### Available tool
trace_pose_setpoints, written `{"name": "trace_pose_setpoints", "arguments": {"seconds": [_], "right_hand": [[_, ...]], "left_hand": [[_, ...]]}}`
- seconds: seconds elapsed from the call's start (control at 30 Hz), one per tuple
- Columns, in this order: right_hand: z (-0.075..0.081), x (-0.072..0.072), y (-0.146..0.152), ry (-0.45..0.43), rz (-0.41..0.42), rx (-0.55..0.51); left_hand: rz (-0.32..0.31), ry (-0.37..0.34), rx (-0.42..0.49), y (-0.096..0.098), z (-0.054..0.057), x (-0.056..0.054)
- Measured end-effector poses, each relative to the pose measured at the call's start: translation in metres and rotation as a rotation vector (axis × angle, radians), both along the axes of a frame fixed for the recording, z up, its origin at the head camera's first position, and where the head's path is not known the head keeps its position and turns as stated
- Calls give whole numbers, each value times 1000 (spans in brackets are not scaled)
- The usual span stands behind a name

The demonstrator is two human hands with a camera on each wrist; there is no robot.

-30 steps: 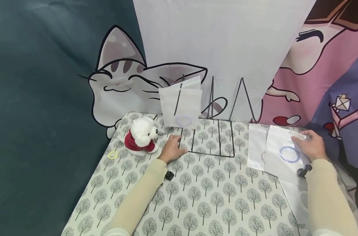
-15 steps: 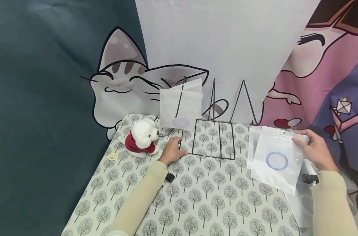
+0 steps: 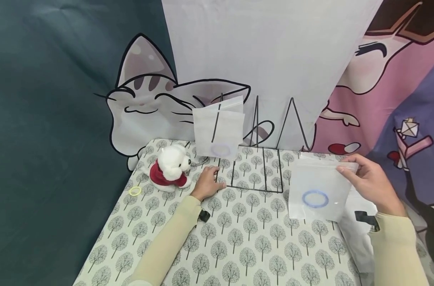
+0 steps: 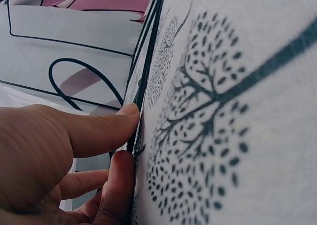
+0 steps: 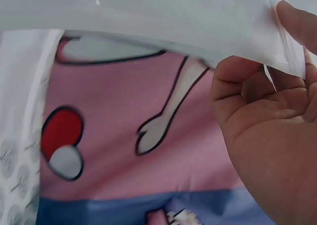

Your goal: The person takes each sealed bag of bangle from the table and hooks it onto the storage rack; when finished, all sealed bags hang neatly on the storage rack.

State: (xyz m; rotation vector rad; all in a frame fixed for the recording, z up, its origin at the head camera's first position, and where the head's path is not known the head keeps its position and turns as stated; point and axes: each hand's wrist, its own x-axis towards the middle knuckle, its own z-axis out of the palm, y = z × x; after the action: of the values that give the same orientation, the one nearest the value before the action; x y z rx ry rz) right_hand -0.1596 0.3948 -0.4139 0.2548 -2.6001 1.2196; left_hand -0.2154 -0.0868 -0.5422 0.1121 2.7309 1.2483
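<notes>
In the head view my right hand (image 3: 372, 184) pinches the top right corner of a clear zip bag (image 3: 310, 174), its thumb in front. Inside the bag shows a blue ring (image 3: 315, 206). The bag hangs tilted over the right of the table; the right wrist view shows its film (image 5: 148, 17) between thumb and fingers. My left hand (image 3: 207, 184) grips the front left of a black wire rack (image 3: 252, 189). Up close, the left thumb and fingers (image 4: 106, 131) meet at the rack's dark wire. Another bag (image 3: 211, 123) with a pale lilac ring hangs on the rack's left prong.
A white plush dog (image 3: 172, 157) in a red top sits left of the rack. Near the table's left edge lies a yellow ring (image 3: 135, 187). More clear bags (image 3: 358, 238) lie at the right edge, partly under the right arm. Printed cloth hangs behind the table.
The right hand has lifted the bag with the blue ring off the right side and carried it leftward, turning it more upright. The left hand stays at the rack.
</notes>
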Motion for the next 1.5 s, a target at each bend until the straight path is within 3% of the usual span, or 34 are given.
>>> {"name": "trace_pose_setpoints", "arguments": {"seconds": [0.3,0.47,0.6,0.83,1.23,1.5], "right_hand": [[10,9,-42,191,141,-56],[17,7,-72,311,302,-186],[24,3,-95,393,352,-226],[33,-1,-129,468,337,-222],[35,-11,-173,421,330,-303],[33,-22,-187,475,268,-240]], "left_hand": [[-3,-7,-27,2,2,-3],[-1,-9,-8,1,3,-4],[-9,-9,-19,1,1,-6],[5,3,-13,2,-1,-7],[11,10,-36,2,0,-6],[-2,18,-18,3,1,-5]]}}
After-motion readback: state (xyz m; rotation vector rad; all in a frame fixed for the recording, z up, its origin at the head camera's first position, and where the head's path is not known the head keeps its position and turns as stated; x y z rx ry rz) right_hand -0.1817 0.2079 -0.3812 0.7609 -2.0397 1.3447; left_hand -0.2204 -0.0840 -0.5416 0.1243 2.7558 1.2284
